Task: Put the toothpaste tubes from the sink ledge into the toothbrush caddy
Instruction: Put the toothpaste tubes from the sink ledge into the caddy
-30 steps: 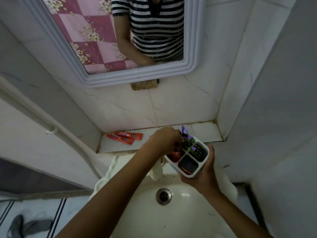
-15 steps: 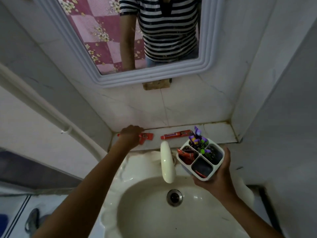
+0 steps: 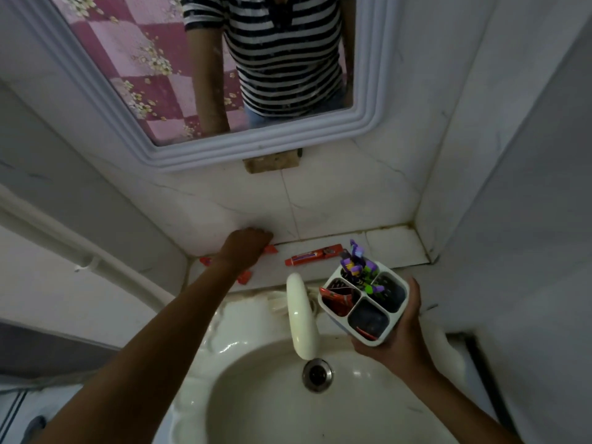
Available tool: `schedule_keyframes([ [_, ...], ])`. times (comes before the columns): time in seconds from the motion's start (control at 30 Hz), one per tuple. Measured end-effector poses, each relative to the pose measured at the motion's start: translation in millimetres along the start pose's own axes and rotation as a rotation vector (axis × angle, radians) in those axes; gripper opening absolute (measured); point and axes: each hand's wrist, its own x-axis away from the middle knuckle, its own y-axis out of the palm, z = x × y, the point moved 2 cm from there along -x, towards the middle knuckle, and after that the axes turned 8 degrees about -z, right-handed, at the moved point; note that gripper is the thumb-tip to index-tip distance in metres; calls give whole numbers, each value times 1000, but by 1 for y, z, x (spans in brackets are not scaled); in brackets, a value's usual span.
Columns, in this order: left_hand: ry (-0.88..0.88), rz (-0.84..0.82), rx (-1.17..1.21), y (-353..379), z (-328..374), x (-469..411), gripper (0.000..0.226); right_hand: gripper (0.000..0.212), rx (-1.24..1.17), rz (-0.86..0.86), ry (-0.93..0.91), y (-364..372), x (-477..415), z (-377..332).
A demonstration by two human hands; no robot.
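Head view: my left hand (image 3: pixel 245 248) lies knuckles-up on the tiled sink ledge (image 3: pixel 394 248), its fingers (image 3: pixel 261 235) curled down over red toothpaste tubes. One tube's end (image 3: pixel 270 249) pokes out on the right of my fist, another's (image 3: pixel 245 277) below my wrist, and a red tip (image 3: pixel 205 261) shows to the left; whether the fingers actually pinch any of them I cannot tell. A third red toothpaste tube (image 3: pixel 314 255) lies flat and free on the ledge, between that hand and the caddy. My right hand (image 3: pixel 398 341) cups the toothbrush caddy (image 3: pixel 365 301) from below over the basin (image 3: pixel 288 395), fingers wrapped round its smooth white plastic wall. The caddy is a rounded square split into four wells: purple-and-green toothbrushes (image 3: pixel 357 267) stand in the far one, a crumpled red tube (image 3: pixel 336 296) rests in the left one. The glossy cream tap (image 3: pixel 301 318) curves down just left of the caddy.
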Motion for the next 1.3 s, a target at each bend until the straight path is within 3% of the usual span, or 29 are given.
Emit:
schedule_keyframes([
  [0.17,-67,351,287,-82,18,24,15,164,134,30,47,2,-1,6],
  [0.27,14,537,689,-137,53,61,16,169,124,4,96,3,-2,8],
  [0.37,123,473,979,-165,98,94,19,160,127,6,94,2,-4,3],
  [0.43,155,342,1019,-164,127,103,20,157,67,3,76,1,-2,-4],
  [0.6,255,133,567,-134,172,103,16,133,15,-36,103,2,-10,-7],
  [0.7,259,165,439,-124,156,97,27,145,52,10,115,0,-8,-5],
  [0.83,-49,265,309,-102,73,81,37,158,61,56,79,1,-1,-2],
  [0.9,-208,113,217,-71,31,68,44,160,68,59,102,2,-2,1],
  [0.97,-262,-180,55,-35,4,56,48,163,70,55,109,4,-2,5],
  [1.0,-246,-281,-65,-19,-5,52,49,165,74,53,109,4,-2,6],
  [1.13,-116,-324,-473,32,-29,45,34,168,79,46,93,3,0,10],
  [1.23,-10,-264,-519,40,-31,40,31,170,75,28,90,2,0,6],
  [1.3,-5,-311,-459,26,-24,39,34,166,77,9,77,1,0,6],
])
